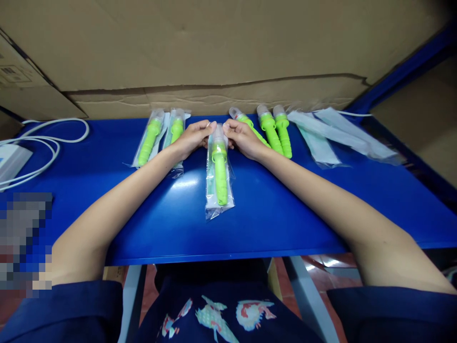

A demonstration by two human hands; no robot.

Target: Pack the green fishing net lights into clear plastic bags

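A clear plastic bag (210, 205) lies in the middle of the blue table, with a lime-green ridged tool with a clear cap (221, 178) and a printed slip inside it. My left hand (197, 136) pinches the bag's far end on the left side. On the other side of that end, my right hand (240, 136) pinches it too, thumbs close together. Left of my hands are two more bagged green tools (150, 140), one partly behind my left wrist. To the right, three unbagged green tools (270, 128) lie side by side, one partly behind my right hand.
Several flat clear packets with paper slips (317, 140) lie at the right, overlapping. White cables (53, 143) and a white box (13, 162) are at the left. Cardboard (214, 47) walls the back of the blue table (178, 228). A blurred-out patch covers the left edge.
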